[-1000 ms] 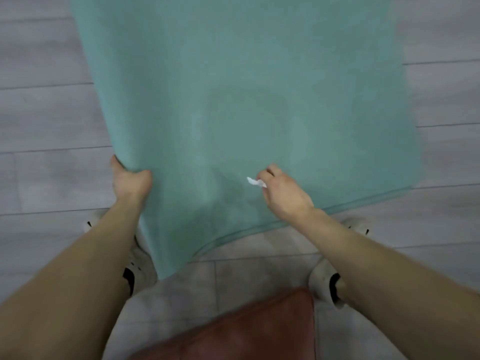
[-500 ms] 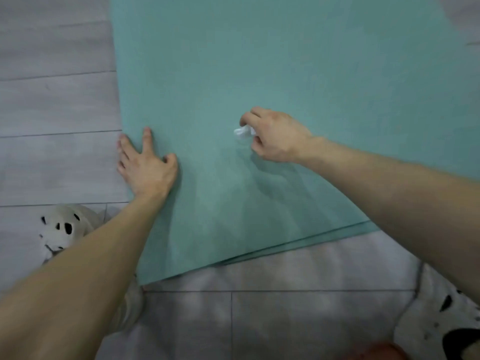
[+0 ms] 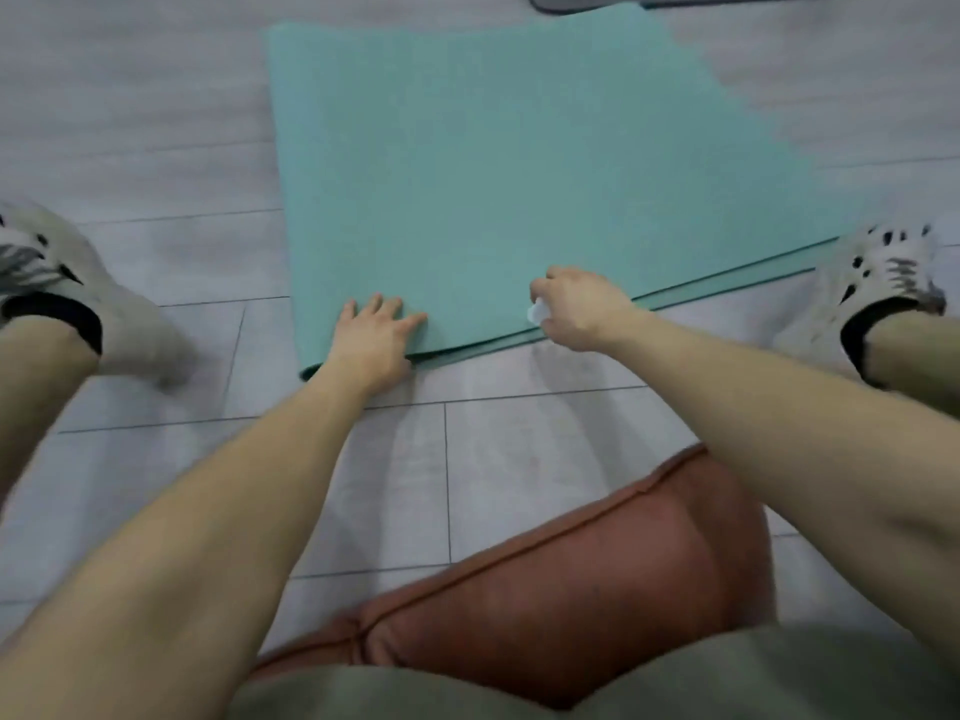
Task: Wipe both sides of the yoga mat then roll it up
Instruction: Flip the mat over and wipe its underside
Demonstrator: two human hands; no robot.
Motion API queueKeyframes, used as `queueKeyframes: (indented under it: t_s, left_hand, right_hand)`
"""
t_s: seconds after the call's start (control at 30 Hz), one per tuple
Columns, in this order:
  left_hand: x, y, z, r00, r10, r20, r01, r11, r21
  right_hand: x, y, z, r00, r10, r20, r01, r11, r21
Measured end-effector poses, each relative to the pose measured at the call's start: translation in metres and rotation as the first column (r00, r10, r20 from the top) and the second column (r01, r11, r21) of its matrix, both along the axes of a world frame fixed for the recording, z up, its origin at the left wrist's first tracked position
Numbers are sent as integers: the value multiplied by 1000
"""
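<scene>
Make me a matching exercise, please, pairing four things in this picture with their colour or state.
Things:
1. yoga mat
2. left hand
3. right hand
4. cushion

Colours or states:
A. grips a small white wipe
B. reddish-brown, at the bottom of the view
C. teal, lying on the grey floor
D. fingers straight, flat on the mat's near edge

Pairs: 1-C, 2-D, 3-A, 4-B

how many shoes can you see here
2. The left shoe sits far left on the floor; the right shoe far right, by the near corner of the yoga mat. None seem hidden.
</scene>
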State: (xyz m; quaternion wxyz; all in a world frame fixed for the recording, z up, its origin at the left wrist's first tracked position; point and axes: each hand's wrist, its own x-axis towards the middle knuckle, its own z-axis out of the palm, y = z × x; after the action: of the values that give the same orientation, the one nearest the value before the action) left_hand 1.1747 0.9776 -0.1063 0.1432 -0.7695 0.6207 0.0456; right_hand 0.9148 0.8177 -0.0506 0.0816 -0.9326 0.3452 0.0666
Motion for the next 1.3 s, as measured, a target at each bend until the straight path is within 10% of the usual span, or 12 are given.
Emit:
queueKeyframes:
  t_s: [0.2, 0.77, 1.3]
  left_hand:
    - [8, 15, -15, 995, -70, 65, 74, 995, -71]
    - [35, 54, -25, 898, -39, -439, -110, 944, -310]
    - [16, 58, -20, 988, 57, -143, -95, 956, -276]
  right_hand:
    - [14, 5, -30, 999, 5, 35, -4, 1000, -10]
    - [6, -11, -64, 955, 219, 202, -204, 975, -93]
    - [2, -7, -71, 850, 409, 333, -307, 897, -318]
